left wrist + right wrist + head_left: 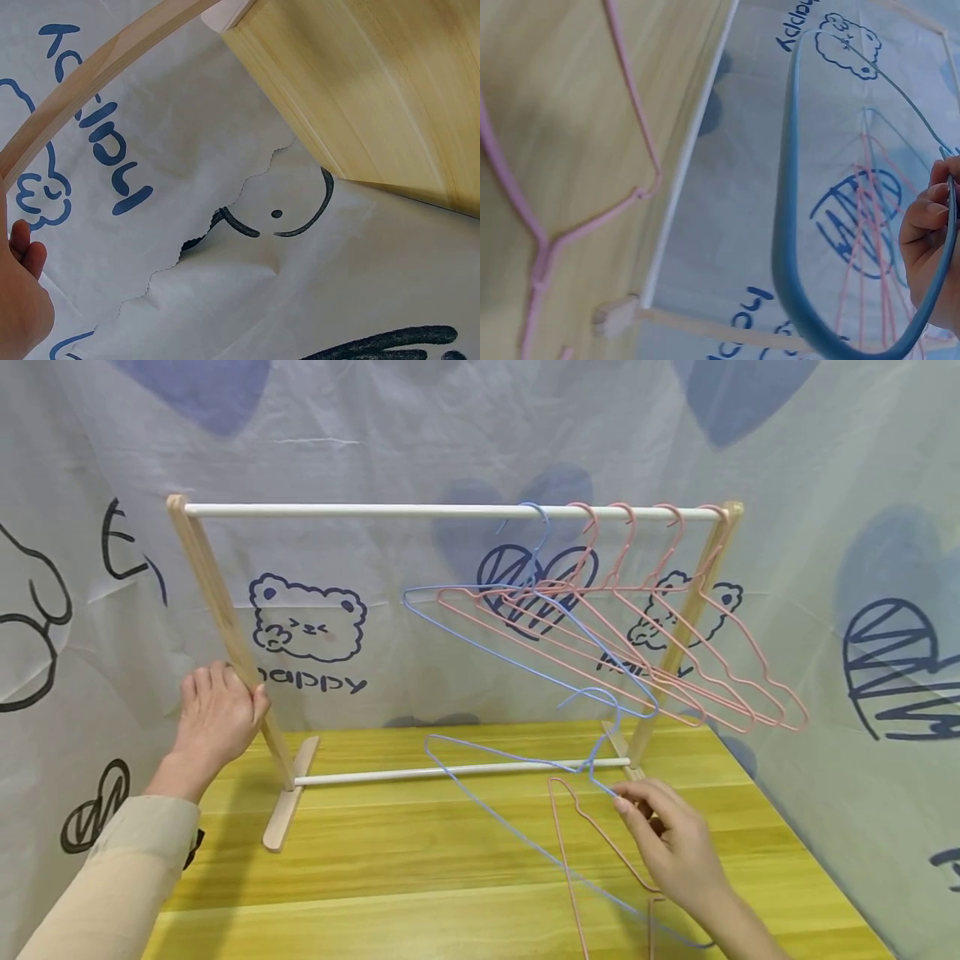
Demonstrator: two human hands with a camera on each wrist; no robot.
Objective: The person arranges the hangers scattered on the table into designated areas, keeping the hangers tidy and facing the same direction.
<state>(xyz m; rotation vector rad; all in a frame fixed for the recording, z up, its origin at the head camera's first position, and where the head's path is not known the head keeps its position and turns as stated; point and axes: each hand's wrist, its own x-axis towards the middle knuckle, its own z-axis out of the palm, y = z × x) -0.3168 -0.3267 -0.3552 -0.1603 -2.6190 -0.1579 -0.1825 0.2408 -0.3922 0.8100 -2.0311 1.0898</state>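
My left hand [217, 714] grips the left wooden post [213, 589] of a clothes rack, partway up. Only part of that hand and the post show in the left wrist view. My right hand [678, 843] pinches a blue hanger [592, 760] by its shoulder wire, in front of the rack's right half and below the white top rail [337, 511]. Another blue hanger [534, 585] hangs from the rail, left of several pink hangers [617, 578]. Beneath the held hanger, a pink hanger [557, 818] lies on the table, partly hidden by my right hand and forearm.
The rack stands on the wood-grain table [360, 893] on flat wooden feet [281, 827], joined by a white lower rail [412, 773]. A pale cloth [420, 435] printed with hearts and bears surrounds the table at the back and sides.
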